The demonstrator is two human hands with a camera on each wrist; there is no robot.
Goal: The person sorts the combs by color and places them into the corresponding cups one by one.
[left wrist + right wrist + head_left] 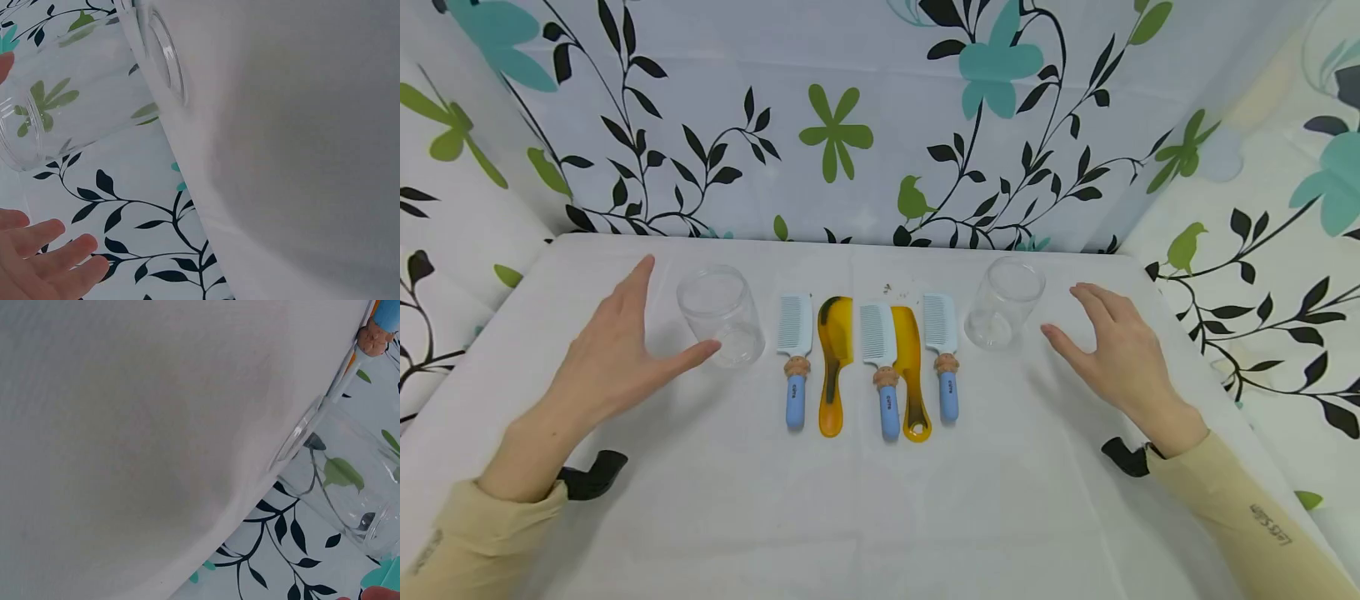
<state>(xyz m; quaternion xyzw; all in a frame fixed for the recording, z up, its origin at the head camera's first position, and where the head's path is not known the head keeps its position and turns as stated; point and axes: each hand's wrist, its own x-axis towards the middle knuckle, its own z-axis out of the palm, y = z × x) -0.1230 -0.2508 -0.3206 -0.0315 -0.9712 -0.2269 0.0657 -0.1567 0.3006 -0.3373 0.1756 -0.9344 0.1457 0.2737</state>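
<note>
Two clear cups stand upright on the white table, one at the left [721, 312] and one at the right [1006, 302]. My left hand [617, 342] is held beside the left cup, fingers straight and thumb spread, its thumb tip overlapping the cup in the head view. Fingers [53, 256] of that hand show beside the cup [81, 94] in the left wrist view. My right hand [1116, 358] hovers right of the other cup, thumb and fingers apart, holding nothing. In the right wrist view that cup [350, 469] stands near the fingertips [378, 592].
Between the cups lie three pale-blue combs [795, 358], [880, 367], [942, 354] with blue handles and two amber combs [833, 367], [912, 375]. Leaf-patterned cloth [850, 58] hangs behind the table [850, 500]. Black wrist mounts [593, 475] jut out below both wrists.
</note>
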